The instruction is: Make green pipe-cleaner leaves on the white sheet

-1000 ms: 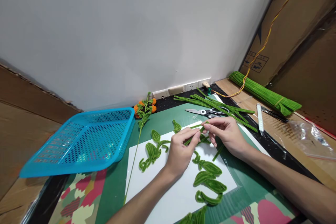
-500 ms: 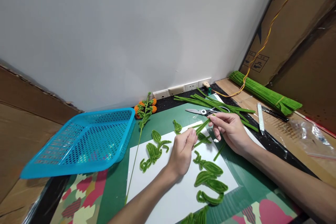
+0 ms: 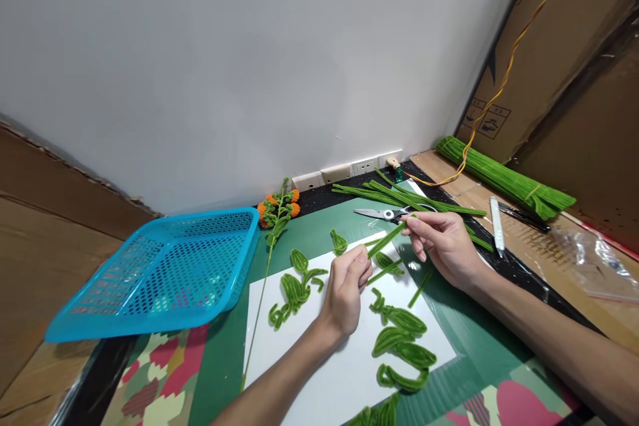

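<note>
Green pipe cleaners [image 3: 387, 239] stretch between my two hands above a white sheet [image 3: 319, 373]. My left hand [image 3: 347, 286] is closed round their lower part. At the upper end, my right hand [image 3: 442, 243] pinches them between thumb and fingertips. Under and beside the hands lie green leaf shapes of bent pipe cleaner: one leaf [image 3: 389, 263] close below the held strands, a cluster [image 3: 294, 289] on the left, and several leaves [image 3: 412, 353] on the right. A short green piece [image 3: 421, 288] rests below my right hand. Scissors [image 3: 384, 214] lie just beyond it.
A blue perforated basket [image 3: 150, 279] stands at left. Beside it lies a stem with orange flowers [image 3: 279, 219]. Loose pipe cleaners [image 3: 399, 194] spread at the back, a tied bundle [image 3: 504, 176] at right. A yellow cord [image 3: 504, 80] hangs to a wall socket [image 3: 364, 166].
My left hand has shifted slightly down the strands, and more of their length shows between the hands. My right hand has moved a little to the right, still pinching.
</note>
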Demonstrator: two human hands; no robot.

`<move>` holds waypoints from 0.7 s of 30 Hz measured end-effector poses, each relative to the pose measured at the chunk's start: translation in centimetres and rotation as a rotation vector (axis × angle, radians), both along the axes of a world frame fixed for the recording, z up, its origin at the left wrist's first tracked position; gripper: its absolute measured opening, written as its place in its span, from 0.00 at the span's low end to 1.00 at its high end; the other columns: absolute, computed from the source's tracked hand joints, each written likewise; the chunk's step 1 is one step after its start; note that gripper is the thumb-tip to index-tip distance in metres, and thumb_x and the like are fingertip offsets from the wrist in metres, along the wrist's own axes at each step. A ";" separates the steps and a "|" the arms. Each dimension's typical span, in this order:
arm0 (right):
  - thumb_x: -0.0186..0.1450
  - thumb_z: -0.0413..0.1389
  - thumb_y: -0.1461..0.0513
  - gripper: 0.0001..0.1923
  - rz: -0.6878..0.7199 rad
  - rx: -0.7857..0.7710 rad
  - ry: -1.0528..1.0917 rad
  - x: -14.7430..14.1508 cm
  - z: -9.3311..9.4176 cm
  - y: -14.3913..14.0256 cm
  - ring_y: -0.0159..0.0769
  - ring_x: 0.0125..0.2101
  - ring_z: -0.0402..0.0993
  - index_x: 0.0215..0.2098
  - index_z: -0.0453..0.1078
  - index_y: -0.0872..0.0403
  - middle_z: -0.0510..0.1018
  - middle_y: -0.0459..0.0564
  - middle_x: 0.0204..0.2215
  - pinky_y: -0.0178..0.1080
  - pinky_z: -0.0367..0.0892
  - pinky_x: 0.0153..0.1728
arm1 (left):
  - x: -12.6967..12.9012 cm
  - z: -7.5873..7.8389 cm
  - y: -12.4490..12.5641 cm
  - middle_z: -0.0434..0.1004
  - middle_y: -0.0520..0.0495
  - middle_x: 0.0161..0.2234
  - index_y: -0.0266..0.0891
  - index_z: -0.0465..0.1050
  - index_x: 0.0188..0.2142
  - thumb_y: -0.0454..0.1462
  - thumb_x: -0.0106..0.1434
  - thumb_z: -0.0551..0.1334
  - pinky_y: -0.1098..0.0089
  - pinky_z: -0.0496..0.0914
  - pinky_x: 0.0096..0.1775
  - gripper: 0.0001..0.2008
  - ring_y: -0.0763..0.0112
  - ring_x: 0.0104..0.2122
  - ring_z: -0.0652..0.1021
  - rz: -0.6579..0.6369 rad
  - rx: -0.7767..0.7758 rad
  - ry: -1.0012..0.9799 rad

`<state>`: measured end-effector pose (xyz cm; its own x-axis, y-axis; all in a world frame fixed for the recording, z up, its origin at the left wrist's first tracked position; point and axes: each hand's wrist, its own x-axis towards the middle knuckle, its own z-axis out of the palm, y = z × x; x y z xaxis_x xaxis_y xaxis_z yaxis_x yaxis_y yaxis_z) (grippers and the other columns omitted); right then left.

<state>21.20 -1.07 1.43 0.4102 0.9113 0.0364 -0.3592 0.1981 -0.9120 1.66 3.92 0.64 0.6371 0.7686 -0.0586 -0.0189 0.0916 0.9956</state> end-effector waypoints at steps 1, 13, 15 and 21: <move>0.56 0.75 0.54 0.14 0.001 0.005 -0.004 0.0 0.1 0.0 0.25 0.16 0.66 0.33 0.85 0.55 0.81 0.50 0.25 0.29 0.65 0.12 | 0.0 -0.1 0.0 0.50 0.56 0.24 0.42 0.51 0.27 0.47 0.75 0.54 0.69 0.46 0.25 0.21 0.75 0.22 0.52 0.004 0.005 -0.001; 0.57 0.75 0.55 0.12 0.075 0.032 0.008 0.9 0.0 -0.3 0.28 0.19 0.67 0.35 0.86 0.54 0.78 0.48 0.24 0.30 0.65 0.14 | -0.2 -0.2 0.0 0.49 0.57 0.26 0.42 0.53 0.30 0.51 0.75 0.55 0.72 0.46 0.24 0.22 0.76 0.23 0.51 -0.012 -0.046 -0.010; 0.57 0.75 0.55 0.12 0.083 0.026 0.024 0.9 0.1 -0.2 0.27 0.20 0.66 0.34 0.86 0.54 0.75 0.46 0.23 0.30 0.63 0.14 | -0.2 -0.3 0.0 0.47 0.58 0.26 0.43 0.52 0.30 0.52 0.75 0.55 0.73 0.46 0.24 0.22 0.76 0.24 0.50 0.019 -0.071 -0.011; 0.57 0.74 0.54 0.13 0.084 0.031 0.057 0.9 0.0 0.1 0.26 0.20 0.66 0.34 0.86 0.55 0.75 0.46 0.26 0.29 0.62 0.14 | 0.2 -0.6 0.0 0.46 0.59 0.24 0.43 0.52 0.28 0.58 0.72 0.56 0.73 0.49 0.24 0.26 0.77 0.22 0.51 0.102 -0.054 0.003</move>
